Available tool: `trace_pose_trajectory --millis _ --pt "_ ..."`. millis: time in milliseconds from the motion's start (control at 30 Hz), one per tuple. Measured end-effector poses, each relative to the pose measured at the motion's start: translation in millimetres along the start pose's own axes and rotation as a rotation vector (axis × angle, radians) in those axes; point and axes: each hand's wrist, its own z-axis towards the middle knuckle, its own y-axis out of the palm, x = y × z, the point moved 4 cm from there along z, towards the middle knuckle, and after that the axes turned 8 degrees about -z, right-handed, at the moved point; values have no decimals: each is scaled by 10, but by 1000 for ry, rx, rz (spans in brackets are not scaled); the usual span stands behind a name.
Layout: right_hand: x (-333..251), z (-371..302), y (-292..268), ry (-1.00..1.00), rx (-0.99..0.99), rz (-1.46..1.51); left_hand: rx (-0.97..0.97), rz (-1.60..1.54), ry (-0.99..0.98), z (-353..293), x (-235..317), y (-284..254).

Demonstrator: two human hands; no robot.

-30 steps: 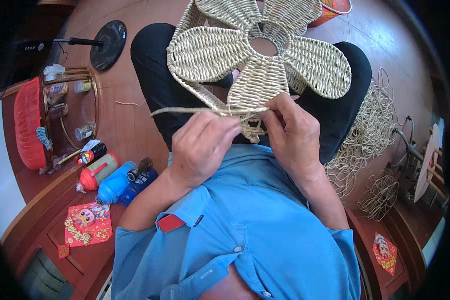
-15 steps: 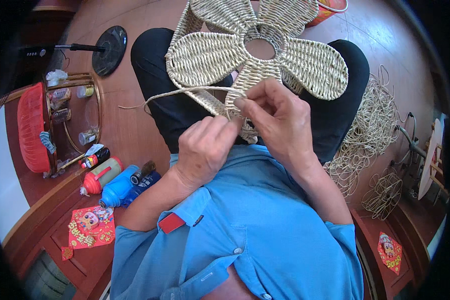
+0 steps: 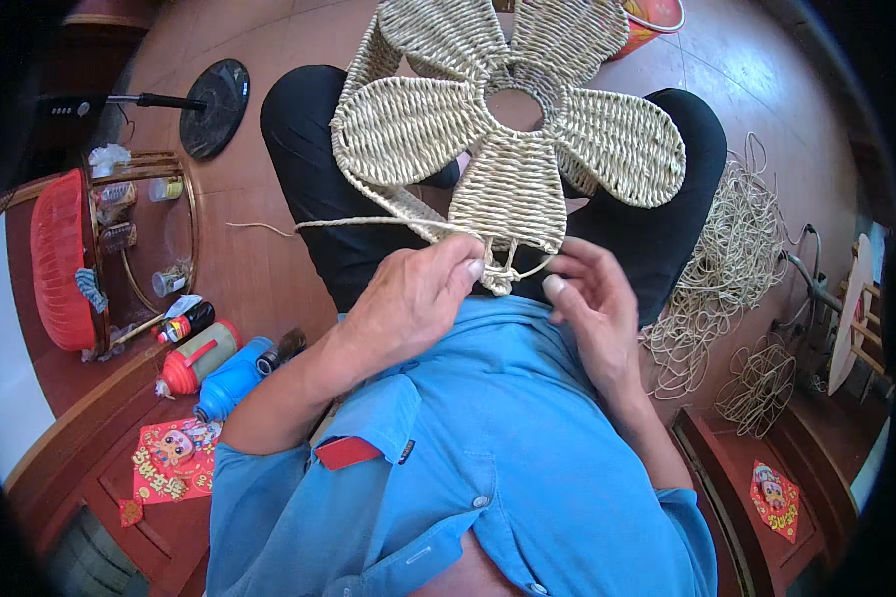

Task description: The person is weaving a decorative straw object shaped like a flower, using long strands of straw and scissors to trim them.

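Note:
A flower-shaped woven straw piece, with broad petals round an open centre, rests across my lap. Its nearest petal ends in a partly woven edge above my shirt. My left hand pinches the straw cord at the left corner of that edge; the cord's loose tail trails left over my thigh. My right hand is at the right corner, thumb and fingers apart, the fingertips beside a small cord loop. Whether they touch the loop is hard to see.
A big tangle of straw cord lies on the floor at right, with a smaller coil nearer. On the left are a round black stand base, a red basket, a flask and bottles. A red bucket stands beyond the petals.
My right hand has moved down and right from the petal, its fingers spreading. A cord loop now shows at the petal's edge. The woven piece has shifted slightly.

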Motion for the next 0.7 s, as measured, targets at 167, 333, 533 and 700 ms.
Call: trace_pose_trajectory --millis 167,333,533,700 --pt "52 168 237 8 -271 253 -83 -196 -182 17 -21 -44" --pt "65 383 418 80 -308 387 -10 -129 -100 -69 -5 -25" --pt "0 399 397 42 -231 274 176 116 123 -102 124 -13" --pt "-16 404 424 5 -215 214 204 118 81 -110 130 -33"
